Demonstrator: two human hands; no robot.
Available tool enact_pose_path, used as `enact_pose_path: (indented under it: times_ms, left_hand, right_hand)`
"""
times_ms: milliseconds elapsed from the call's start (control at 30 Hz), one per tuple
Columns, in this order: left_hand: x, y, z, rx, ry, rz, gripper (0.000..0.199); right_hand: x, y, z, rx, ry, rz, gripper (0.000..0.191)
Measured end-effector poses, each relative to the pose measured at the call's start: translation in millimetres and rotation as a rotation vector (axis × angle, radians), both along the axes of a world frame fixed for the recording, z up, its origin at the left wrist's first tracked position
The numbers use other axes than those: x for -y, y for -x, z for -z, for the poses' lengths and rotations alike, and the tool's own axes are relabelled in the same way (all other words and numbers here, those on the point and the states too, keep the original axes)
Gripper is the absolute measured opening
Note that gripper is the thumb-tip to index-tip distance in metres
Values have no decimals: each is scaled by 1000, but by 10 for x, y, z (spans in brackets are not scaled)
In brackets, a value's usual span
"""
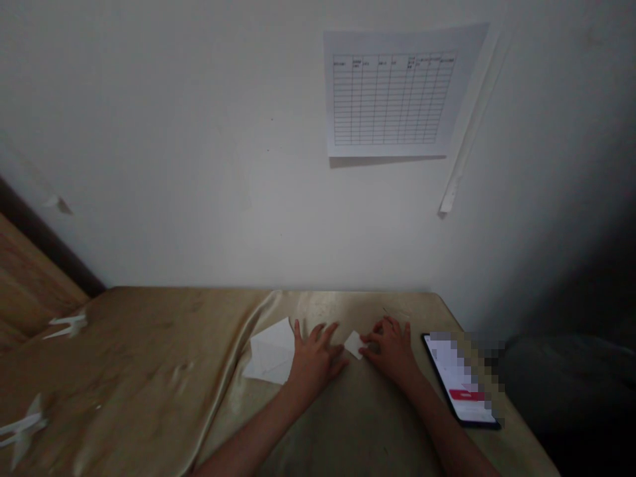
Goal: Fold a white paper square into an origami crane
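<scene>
A small folded white paper square (354, 345) lies on the cloth-covered table between my two hands, one corner pointing up. My right hand (390, 344) has its thumb and forefinger closed at the paper's right edge, with the other fingers curled above. On the other side, my left hand (318, 354) rests low with its fingers spread, one fingertip at or very near the paper's left corner. Partly behind that left hand are larger sheets of white paper (271, 351), overlapping and showing crease lines.
To the right of my right arm lies a phone (454, 384) with its screen lit. Folded white paper figures (68, 323) sit on the left of the shiny gold cloth (139, 397). A printed table sheet (392, 99) hangs on the wall behind.
</scene>
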State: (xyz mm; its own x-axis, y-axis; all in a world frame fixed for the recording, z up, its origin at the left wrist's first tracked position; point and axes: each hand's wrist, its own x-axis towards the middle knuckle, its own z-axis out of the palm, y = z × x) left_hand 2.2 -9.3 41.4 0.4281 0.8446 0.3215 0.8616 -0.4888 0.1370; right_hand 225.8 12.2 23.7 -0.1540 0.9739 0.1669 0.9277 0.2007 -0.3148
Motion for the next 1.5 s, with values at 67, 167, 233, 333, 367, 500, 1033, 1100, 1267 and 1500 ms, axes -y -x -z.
enact_pose_path:
  times_ms: [67,167,233,333,367,500,1033,1100,1267,1500]
  left_hand:
    - [5,31,-4,20,26,-10,24]
    - [-58,37,-7,49,72,-31,18]
    - [-145,13,4,56,99,-61,16]
    - [-315,-52,45,62,171,-82,25]
    - [-373,-78,61,59,197,-79,32]
    - [-552,-176,106,10,287,-24,40]
    - [-593,-233,134,250,265,-112,15]
    - [-603,-245,136,310,261,-152,11]
    - [-590,-270,94,368,225,-188,8]
    - [-585,-240,102,384,198,-197,28]
  right_hand:
    - [-9,-1,14,-3,-9,-3,24]
    - [-15,-6,39,-11,-17,-13,25]
    - [-15,-12,58,-24,-21,-17,25]
    - [-14,-19,91,-39,-28,-12,24]
    - [-16,-19,103,-41,-29,-9,25]
    - [-27,-16,137,-49,-19,3,27]
    - [-121,-48,202,-157,-86,-12,16]
    - [-140,-47,219,-181,-111,-21,12]
    - [-162,-29,237,-262,-184,-56,13]
    - [-104,-59,121,-263,-376,20,16]
